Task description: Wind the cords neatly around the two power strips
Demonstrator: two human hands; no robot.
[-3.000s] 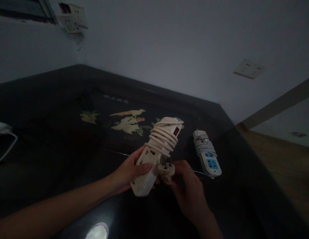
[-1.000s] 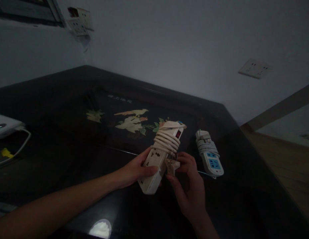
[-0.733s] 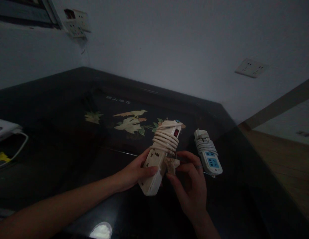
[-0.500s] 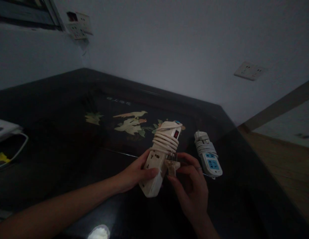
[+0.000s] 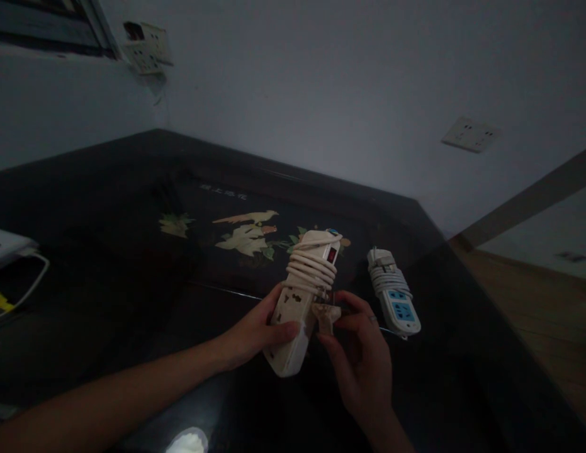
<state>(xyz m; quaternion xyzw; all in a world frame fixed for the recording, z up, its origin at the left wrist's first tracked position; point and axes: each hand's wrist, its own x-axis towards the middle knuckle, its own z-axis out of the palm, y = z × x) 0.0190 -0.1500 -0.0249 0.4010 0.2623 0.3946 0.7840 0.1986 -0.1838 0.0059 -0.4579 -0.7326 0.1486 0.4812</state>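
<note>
A white power strip (image 5: pixel 289 343) is tilted above the dark table, its upper half wrapped in several turns of its own white cord (image 5: pixel 311 269). A red switch shows near its far end. My left hand (image 5: pixel 269 327) is closed round the strip's lower part, thumb across the socket face. Beside the strip's right edge, my right hand (image 5: pixel 361 349) pinches the cord's plug (image 5: pixel 326 316) between thumb and fingers. The plug's prongs point away, up against the cord turns; whether they are tucked under the cord I cannot tell.
Right of my hands lies a second power strip (image 5: pixel 400 308) with blue sockets and wound cord. The dark table (image 5: pixel 132 302) has a bird-and-leaf picture. A white device (image 5: pixel 9 245) with a cable is at far left. Wall sockets (image 5: pixel 471 134) are behind.
Hardly anything differs. Both hands keep their hold on the power strip and plug, and the view has shifted very slightly.
</note>
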